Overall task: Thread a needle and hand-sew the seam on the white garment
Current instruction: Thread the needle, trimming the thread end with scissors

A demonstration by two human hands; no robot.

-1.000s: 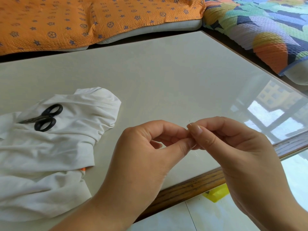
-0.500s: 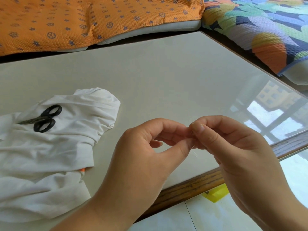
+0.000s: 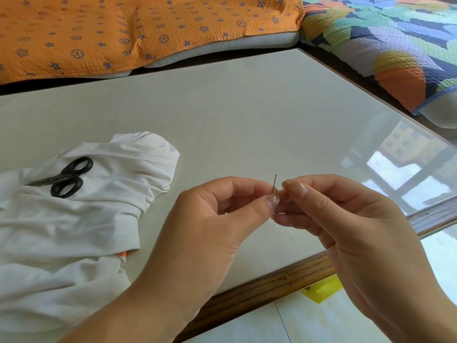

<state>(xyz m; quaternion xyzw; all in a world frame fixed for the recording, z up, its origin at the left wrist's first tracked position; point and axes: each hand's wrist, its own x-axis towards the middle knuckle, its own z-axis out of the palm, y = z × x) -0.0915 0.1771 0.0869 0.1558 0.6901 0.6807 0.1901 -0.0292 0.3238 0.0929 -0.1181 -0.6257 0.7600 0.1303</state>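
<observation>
Between the thumb and forefinger of the left hand (image 3: pixel 205 226), the needle (image 3: pixel 274 184) stands nearly upright, its lower part pinched and hidden and its dark top poking out above the fingertips. Just to the right of that pinch, the right hand (image 3: pixel 346 231) holds the pale thread (image 3: pixel 286 181) between thumb and forefinger, a short end pointing toward the needle's top. The two pinches almost touch. A faint strand also seems to trail below the hands toward the table edge. Whether the thread end has entered the eye is too fine to tell; it looks to be just beside it, not through.

By my reading the task is at its first step, the threading, and that step is not yet done. No knot shows.

Well to the left of the grip, the white garment (image 3: pixel 86 219) lies crumpled on the table (image 3: pixel 247 115), with the black-handled scissors (image 3: pixel 64 178) resting on top of it. Neither hand touches the cloth, and no stitch or needle is in it, so the seam appears untouched. Left to do: pass the thread through, pull a length, then bring the garment over and sew.
</observation>
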